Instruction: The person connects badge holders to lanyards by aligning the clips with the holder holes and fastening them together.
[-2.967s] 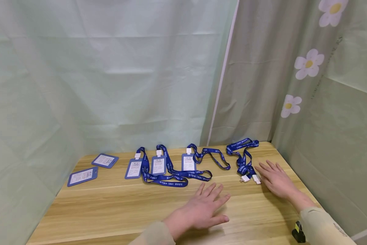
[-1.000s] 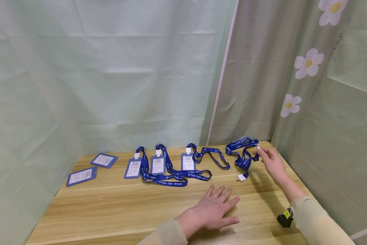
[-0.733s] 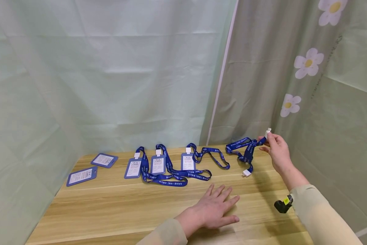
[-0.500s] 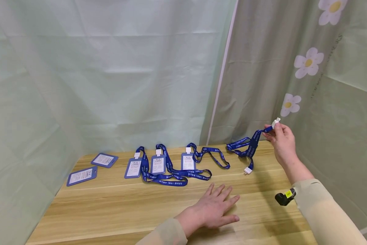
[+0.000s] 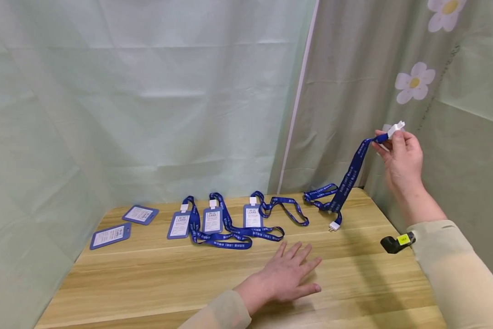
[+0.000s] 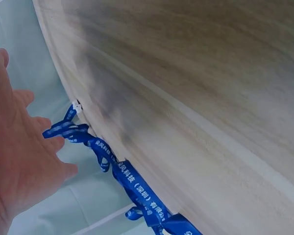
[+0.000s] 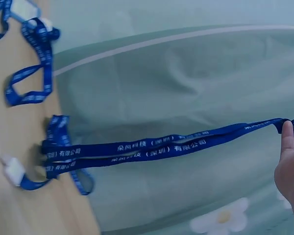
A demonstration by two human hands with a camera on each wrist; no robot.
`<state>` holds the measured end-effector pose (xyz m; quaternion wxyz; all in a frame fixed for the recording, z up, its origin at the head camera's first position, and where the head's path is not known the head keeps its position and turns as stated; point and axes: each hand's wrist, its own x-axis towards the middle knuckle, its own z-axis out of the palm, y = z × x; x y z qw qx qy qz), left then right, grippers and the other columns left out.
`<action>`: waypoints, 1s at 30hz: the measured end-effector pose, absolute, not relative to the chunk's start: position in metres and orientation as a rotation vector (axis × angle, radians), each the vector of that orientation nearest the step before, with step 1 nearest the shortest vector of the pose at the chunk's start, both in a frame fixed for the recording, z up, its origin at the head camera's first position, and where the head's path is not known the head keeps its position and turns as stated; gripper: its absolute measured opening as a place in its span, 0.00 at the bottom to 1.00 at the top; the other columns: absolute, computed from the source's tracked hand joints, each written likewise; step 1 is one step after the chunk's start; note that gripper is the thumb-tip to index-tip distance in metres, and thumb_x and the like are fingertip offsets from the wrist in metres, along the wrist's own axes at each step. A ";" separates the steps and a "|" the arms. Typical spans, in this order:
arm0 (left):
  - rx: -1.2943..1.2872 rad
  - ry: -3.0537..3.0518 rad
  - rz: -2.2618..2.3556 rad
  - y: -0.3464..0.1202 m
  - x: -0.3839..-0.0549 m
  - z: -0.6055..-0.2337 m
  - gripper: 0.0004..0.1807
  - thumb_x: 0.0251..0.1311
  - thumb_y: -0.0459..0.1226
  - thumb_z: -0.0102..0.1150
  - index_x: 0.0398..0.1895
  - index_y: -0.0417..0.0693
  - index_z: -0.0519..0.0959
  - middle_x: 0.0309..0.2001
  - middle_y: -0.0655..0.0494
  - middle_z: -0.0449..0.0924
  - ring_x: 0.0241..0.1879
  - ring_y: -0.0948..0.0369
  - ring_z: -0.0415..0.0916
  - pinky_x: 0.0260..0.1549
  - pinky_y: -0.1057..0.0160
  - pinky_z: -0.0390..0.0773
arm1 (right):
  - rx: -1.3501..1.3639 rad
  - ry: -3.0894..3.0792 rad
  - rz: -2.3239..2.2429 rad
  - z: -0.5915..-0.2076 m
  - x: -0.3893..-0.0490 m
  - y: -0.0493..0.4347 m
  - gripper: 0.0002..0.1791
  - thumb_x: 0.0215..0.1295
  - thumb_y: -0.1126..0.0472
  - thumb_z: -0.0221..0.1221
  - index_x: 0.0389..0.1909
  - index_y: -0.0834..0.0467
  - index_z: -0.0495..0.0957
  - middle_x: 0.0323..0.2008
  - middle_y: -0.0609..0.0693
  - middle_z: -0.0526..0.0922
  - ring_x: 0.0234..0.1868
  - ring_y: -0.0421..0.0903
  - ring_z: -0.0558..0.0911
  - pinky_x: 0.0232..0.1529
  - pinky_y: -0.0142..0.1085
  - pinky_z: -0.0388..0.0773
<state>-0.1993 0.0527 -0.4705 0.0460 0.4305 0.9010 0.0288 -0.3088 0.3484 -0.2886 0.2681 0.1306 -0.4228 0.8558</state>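
Note:
My right hand [image 5: 406, 162] pinches a blue lanyard [image 5: 349, 176] by its white plastic clip [image 5: 395, 129], high above the table's back right corner. Its doubled strap slants down to the table, seen stretched out in the right wrist view. At its lower end lies a second blue lanyard [image 5: 319, 194] with a white clip [image 5: 334, 225], overlapping the raised strap. My left hand [image 5: 281, 276] is spread palm down over the front middle of the wooden table [image 5: 156, 292], holding nothing. Its fingers point toward the row of lanyards.
Three blue badge holders [image 5: 178, 225] with lanyards attached stand in a row along the back. Two loose badge holders [image 5: 110, 236] lie at the left. Curtains [image 5: 180, 114] rise right behind the table. A black piece with a yellow label [image 5: 397, 242] hangs at my right cuff.
My right hand went from lying flat beside the clips to pinching one and lifting it up and right, drawing the strap out of the pile. My left hand shifted slightly right, then stayed.

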 end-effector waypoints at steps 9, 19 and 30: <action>1.317 2.759 0.081 0.048 -0.199 -0.470 0.40 0.72 0.70 0.26 0.83 0.69 0.49 0.83 0.53 0.43 0.81 0.50 0.40 0.75 0.37 0.42 | 0.374 -0.942 2.266 -0.237 -0.293 0.367 0.14 0.74 0.66 0.56 0.54 0.68 0.68 0.47 0.66 0.81 0.50 0.56 0.83 0.49 0.42 0.85; 1.306 2.747 0.086 0.044 -0.199 -0.472 0.40 0.72 0.70 0.27 0.83 0.70 0.48 0.83 0.54 0.44 0.80 0.50 0.41 0.74 0.36 0.41 | 0.179 -1.538 1.723 -0.253 -0.284 0.378 0.08 0.73 0.65 0.61 0.49 0.58 0.76 0.39 0.49 0.87 0.48 0.43 0.84 0.50 0.25 0.74; 1.276 2.743 0.168 0.032 -0.199 -0.476 0.40 0.73 0.69 0.29 0.83 0.69 0.49 0.83 0.53 0.42 0.80 0.48 0.40 0.75 0.37 0.40 | 0.121 -2.445 1.098 -0.336 -0.276 0.378 0.21 0.76 0.47 0.58 0.55 0.60 0.76 0.42 0.46 0.81 0.40 0.39 0.76 0.33 0.24 0.74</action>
